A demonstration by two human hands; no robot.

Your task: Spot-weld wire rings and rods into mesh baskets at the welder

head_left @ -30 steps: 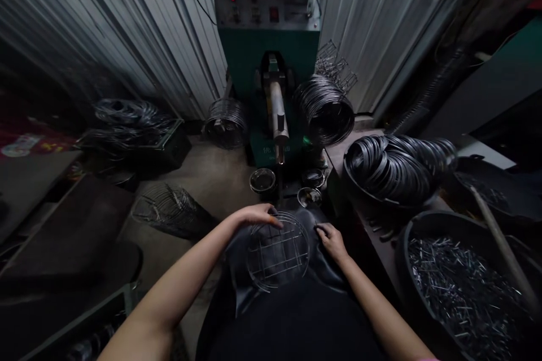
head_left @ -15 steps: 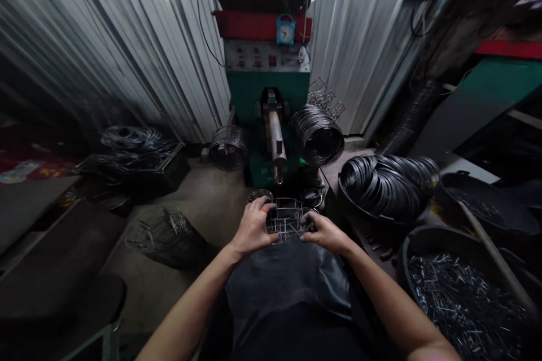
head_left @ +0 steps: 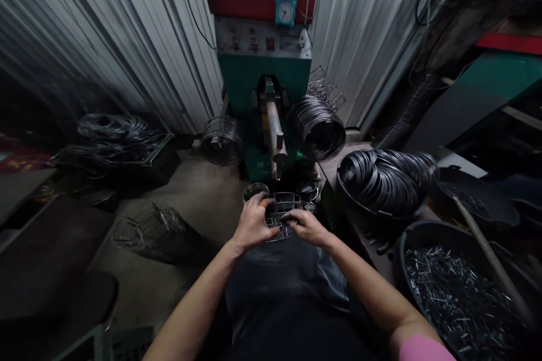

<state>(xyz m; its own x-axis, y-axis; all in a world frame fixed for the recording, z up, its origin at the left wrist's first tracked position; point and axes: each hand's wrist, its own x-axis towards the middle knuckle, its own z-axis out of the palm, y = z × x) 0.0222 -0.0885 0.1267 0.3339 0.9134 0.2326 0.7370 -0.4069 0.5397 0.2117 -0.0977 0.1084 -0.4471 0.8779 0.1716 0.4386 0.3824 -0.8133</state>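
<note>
A small round wire frame [head_left: 283, 203] with crossing bars is held in front of my dark apron, just below the electrode tip of a green welding machine [head_left: 263, 67]. My left hand [head_left: 253, 223] is closed on the frame's left side, thumb at the near edge and an orange band around one finger. Over the frame's near right part is my right hand [head_left: 311, 227], thumb and fingers pinched together, their tips darkened. Whatever lies between those fingertips is too small to make out. Both hands partly cover the frame.
Wire coils [head_left: 317, 127] flank the machine. At right, a tub of short metal pins [head_left: 457, 293] stands near a basin of wire rings [head_left: 381, 180]. A wire mesh cylinder [head_left: 154, 231] sits on the floor at left, before a crate of wire [head_left: 156, 163].
My right hand has moved left from the frame's right side to over its near middle, fingers now pinched. My left hand keeps its hold. The whole view has shifted slightly.
</note>
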